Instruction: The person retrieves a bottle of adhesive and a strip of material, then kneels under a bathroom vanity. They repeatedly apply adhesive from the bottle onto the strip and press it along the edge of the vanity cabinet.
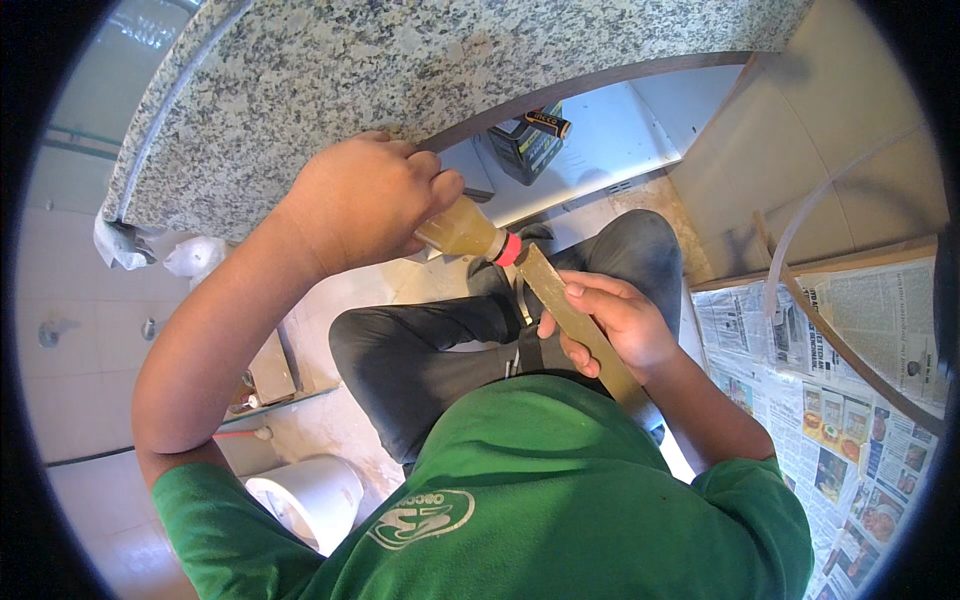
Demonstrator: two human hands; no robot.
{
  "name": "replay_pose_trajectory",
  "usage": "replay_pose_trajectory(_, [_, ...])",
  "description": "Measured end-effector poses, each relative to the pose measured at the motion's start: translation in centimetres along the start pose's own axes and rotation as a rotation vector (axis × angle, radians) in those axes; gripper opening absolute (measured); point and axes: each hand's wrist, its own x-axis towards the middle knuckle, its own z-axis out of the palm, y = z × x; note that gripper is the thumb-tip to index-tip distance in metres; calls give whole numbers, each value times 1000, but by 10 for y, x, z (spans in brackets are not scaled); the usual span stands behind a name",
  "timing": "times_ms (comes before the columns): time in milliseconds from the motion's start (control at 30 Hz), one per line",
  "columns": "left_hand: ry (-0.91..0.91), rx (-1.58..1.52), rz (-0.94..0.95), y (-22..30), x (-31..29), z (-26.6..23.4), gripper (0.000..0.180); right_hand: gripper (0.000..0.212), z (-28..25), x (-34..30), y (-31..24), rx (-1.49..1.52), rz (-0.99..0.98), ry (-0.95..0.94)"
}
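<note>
My left hand (365, 200) is wrapped round a squeeze bottle (462, 228) of yellowish liquid, tipped so its red-and-black neck points down to the right. The bottle's tip is at, or very close to, the upper end of a long flat strip (572, 312) that looks like wood; whether they touch I cannot tell. My right hand (618, 322) grips that strip from its right side, thumb on top and fingers curled beneath. The strip slants down to the right across my lap, and its lower end goes behind my green shirt.
A speckled granite slab (400, 65) spans the top, close above my left hand. Beneath it, a dark box (525, 148) with a black-and-orange item on it stands in a white compartment. Newspaper (830, 390) and a curved strip (850, 340) lie right; a white bucket (308, 498) stands lower left.
</note>
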Motion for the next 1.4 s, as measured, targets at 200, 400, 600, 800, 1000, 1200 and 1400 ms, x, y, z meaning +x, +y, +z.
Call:
replay_pose_trajectory(200, [-22, -8, -5, 1, -1, -3, 45, 48, 2, 0, -1, -11, -3, -7])
replay_pose_trajectory(400, [-37, -29, 0, -1, -1, -7, 44, 47, 4, -2, -2, 10, 3, -7])
replay_pose_trajectory(600, [-48, -44, -15, -2, -3, -11, 43, 50, 4, -2, -2, 51, 24, -25])
replay_pose_trajectory(800, [-59, -58, 2, -5, -2, -13, 41, 54, 8, -2, -4, 49, 41, -26])
replay_pose_trajectory(1000, [-61, -57, 6, -4, -1, -14, 36, 53, 8, -2, -4, 61, 45, -31])
replay_pose_trajectory(1200, [-23, -78, 32, -3, 1, -15, 32, 51, 6, -2, -3, 86, 34, -60])
replay_pose_trajectory(1400, [-35, -64, 34, -1, 3, -17, 31, 51, 7, -3, -3, 74, 36, -44])
